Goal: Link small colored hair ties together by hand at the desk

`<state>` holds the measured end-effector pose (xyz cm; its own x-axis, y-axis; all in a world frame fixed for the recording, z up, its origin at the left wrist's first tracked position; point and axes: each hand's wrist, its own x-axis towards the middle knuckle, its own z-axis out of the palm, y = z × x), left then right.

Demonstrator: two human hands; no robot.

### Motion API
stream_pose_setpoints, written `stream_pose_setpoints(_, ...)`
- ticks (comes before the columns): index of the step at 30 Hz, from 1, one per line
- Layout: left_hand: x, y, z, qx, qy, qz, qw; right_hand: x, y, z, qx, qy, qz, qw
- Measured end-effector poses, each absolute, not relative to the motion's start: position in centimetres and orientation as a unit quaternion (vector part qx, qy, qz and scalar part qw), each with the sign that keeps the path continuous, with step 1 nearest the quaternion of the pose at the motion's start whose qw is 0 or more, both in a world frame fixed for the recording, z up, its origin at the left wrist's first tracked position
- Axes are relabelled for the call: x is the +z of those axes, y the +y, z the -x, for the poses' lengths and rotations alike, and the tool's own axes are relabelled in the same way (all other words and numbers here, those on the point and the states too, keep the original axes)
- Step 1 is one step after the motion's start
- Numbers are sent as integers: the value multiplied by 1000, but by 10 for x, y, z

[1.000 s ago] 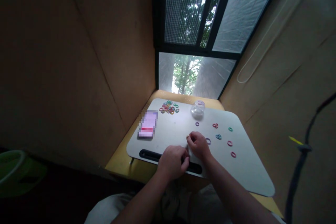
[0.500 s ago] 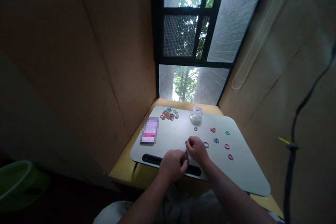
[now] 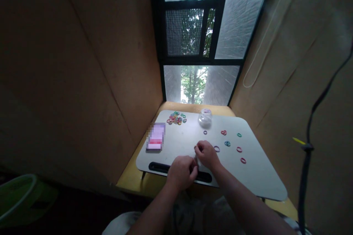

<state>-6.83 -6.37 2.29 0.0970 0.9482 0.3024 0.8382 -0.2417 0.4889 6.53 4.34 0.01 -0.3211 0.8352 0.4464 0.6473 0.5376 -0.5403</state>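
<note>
My left hand (image 3: 182,172) rests at the near edge of the white lap table, its fingers curled; what they hold, if anything, is hidden. Close beside it, my right hand (image 3: 207,153) is closed in a pinch, with a tiny yellowish bit at the fingertips that looks like part of a hair tie. A purple hair tie (image 3: 217,149) lies just right of my right hand. Farther right are a blue group of hair ties (image 3: 227,143), a red group (image 3: 223,132), a green one (image 3: 239,135) and two pink ones (image 3: 239,149). Another purple one (image 3: 205,132) lies beyond my hand.
A mixed pile of coloured hair ties (image 3: 175,118) lies at the far left of the table (image 3: 182,139). A clear jar (image 3: 205,118) stands at the back. Left is a phone (image 3: 156,137). A black cable (image 3: 305,180) hangs at the right; a green basket (image 3: 27,200) is lower left.
The camera view has shifted slightly. Both hands keep nearly the same place and closed pose; the things on the table have not moved.
</note>
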Motion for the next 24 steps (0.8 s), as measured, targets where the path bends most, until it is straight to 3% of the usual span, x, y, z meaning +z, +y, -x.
stream_pose_setpoints(24,19,-54,66,239,603,-753,110,6,51,-67,202,-782,464,364)
